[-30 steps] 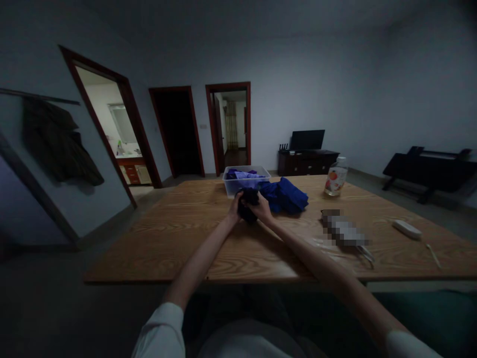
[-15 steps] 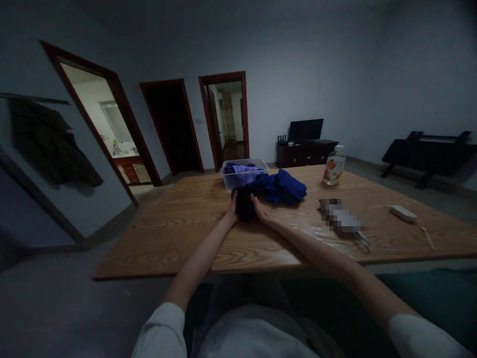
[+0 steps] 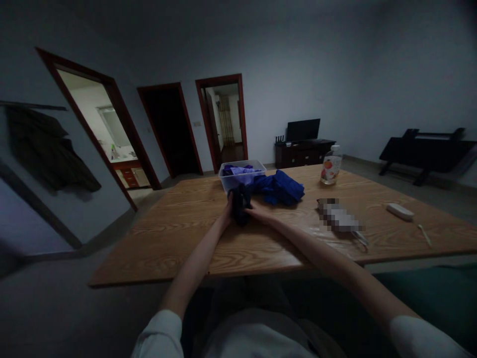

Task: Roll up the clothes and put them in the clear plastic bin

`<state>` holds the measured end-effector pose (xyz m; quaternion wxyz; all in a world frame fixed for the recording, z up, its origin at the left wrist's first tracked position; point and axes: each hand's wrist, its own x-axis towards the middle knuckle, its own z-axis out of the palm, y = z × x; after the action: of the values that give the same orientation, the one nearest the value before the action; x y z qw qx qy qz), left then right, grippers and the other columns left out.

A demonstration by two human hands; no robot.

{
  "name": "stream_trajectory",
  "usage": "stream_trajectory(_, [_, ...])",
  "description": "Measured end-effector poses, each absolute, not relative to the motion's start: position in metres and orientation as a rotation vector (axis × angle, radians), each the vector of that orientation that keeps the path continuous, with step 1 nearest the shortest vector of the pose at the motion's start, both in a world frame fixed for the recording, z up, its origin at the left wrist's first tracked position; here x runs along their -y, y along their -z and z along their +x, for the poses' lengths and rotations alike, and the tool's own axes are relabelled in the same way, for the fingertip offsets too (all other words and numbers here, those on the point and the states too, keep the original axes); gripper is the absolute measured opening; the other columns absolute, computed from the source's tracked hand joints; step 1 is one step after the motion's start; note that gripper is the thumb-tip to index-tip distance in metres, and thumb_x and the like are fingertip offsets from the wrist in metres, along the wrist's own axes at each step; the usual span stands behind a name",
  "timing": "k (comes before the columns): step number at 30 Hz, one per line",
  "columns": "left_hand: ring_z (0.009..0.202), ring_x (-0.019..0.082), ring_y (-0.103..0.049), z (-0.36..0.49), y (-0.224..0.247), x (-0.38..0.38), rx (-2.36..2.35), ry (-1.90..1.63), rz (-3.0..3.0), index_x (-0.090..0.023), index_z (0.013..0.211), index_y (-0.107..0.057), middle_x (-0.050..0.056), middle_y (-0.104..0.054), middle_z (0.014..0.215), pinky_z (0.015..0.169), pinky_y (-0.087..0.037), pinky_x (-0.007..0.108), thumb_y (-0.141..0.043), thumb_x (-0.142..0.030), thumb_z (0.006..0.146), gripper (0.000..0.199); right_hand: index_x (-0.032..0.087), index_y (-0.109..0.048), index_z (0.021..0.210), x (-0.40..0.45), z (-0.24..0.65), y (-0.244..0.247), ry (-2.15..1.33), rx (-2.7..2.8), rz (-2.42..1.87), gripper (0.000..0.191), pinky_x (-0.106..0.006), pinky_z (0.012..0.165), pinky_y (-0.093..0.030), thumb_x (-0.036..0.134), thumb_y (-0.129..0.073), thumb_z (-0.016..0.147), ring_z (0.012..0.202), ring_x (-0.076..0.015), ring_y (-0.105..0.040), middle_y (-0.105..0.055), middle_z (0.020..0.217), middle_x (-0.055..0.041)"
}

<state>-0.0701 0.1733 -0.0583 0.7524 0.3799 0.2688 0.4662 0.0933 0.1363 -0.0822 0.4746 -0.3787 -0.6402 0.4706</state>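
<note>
A dark, bunched piece of cloth (image 3: 240, 201) is between my two hands, just above or on the table's wood surface; its kind of garment cannot be made out. My left hand (image 3: 228, 211) grips its left side. On the other side my right hand (image 3: 256, 213) holds it, thumb and fingers pressed to the fabric. Right behind the cloth stands a clear plastic bin (image 3: 228, 183) with purple clothing (image 3: 242, 169) inside. A crumpled blue garment (image 3: 285, 188) lies to the right of the bin.
On the wooden table (image 3: 171, 233) stand a labelled bottle (image 3: 331, 166), a blurred-out packet (image 3: 339, 216), a white oblong case (image 3: 400, 212) and a thin pale stick (image 3: 424, 235). The table's front edge runs close to my body.
The dark cloth has changed shape, with a lighter patch now showing in its middle. My right hand has shifted inward over it. The camera view has moved slightly.
</note>
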Motion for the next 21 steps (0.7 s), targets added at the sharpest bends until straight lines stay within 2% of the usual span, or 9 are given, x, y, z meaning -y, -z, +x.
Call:
stream_trajectory(4, [0.128,0.024,-0.065,-0.063,0.058,-0.173,-0.598,-1.014,0.836,-0.016,0.136,-0.067,0.011,-0.075,0.125,0.119,-0.043,0.038,-0.040,-0.067,0.103,0.066,0.021,-0.054,0.151,-0.132,0.099,0.078,-1.197,1.555,-0.923,0.083,-0.052,0.130,-0.022,0.047,-0.083,0.078,0.149,-0.0325,-0.041,-0.055,0.153,-0.0109])
stream_trajectory(8, [0.131,0.025,-0.063,-0.058,0.057,-0.180,-0.637,-1.077,0.872,-0.018,0.134,-0.068,0.011,-0.074,0.128,0.120,-0.042,0.039,-0.048,-0.067,0.099,0.063,0.018,-0.054,0.149,-0.137,0.093,0.084,-1.164,1.513,-0.905,0.086,-0.049,0.128,-0.026,0.047,-0.083,0.073,0.146,-0.0319,-0.045,-0.054,0.152,-0.0141])
stream_trajectory(13, [0.143,0.026,-0.052,-0.058,0.058,-0.180,-0.656,-1.187,1.084,-0.018,0.124,-0.071,0.011,-0.068,0.137,0.126,-0.032,0.039,-0.053,-0.052,0.103,0.044,0.021,-0.058,0.141,-0.144,0.082,0.088,-0.980,1.385,-0.913,0.076,-0.049,0.123,-0.034,0.047,-0.079,0.072,0.138,-0.0322,-0.051,-0.060,0.145,-0.0126])
stream_trajectory(17, [0.153,0.028,-0.037,-0.054,0.063,-0.167,-0.649,-1.237,1.302,-0.017,0.112,-0.074,0.012,-0.065,0.142,0.129,-0.023,0.039,-0.073,-0.036,0.091,0.028,0.020,-0.054,0.141,-0.149,0.092,0.080,-0.777,1.293,-0.902,0.074,-0.050,0.121,-0.036,0.049,-0.073,0.076,0.138,-0.0332,-0.050,-0.057,0.147,-0.0130])
stream_trajectory(21, [0.152,0.032,-0.039,-0.054,0.068,-0.160,-0.757,-1.133,1.386,-0.017,0.119,-0.073,0.015,-0.063,0.143,0.130,-0.021,0.042,-0.084,-0.034,0.080,0.044,0.014,-0.052,0.141,-0.150,0.103,0.081,-0.542,1.460,-0.947,0.077,-0.050,0.122,-0.034,0.043,-0.071,0.073,0.137,-0.0354,-0.051,-0.057,0.143,-0.0180])
